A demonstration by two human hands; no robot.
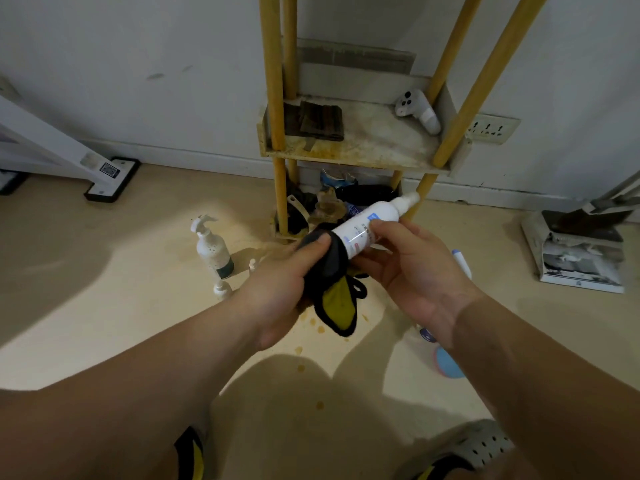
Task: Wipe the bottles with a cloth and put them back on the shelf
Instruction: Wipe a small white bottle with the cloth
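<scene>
Wiping stage: the right hand (412, 268) grips the bottle (372, 223) at mid-body, and the left hand (280, 285) holds the cloth (332, 292) wrapped round its base. The bottle is held in the air between both hands, its long axis running from base at lower left to cap at upper right, toward the shelf (346, 160) ahead. The right hand lies nearer the shelf and would probably make the return.

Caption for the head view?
Left hand holds a black cloth round the base of a white spray bottle gripped by the right hand, before the shelf.
</scene>
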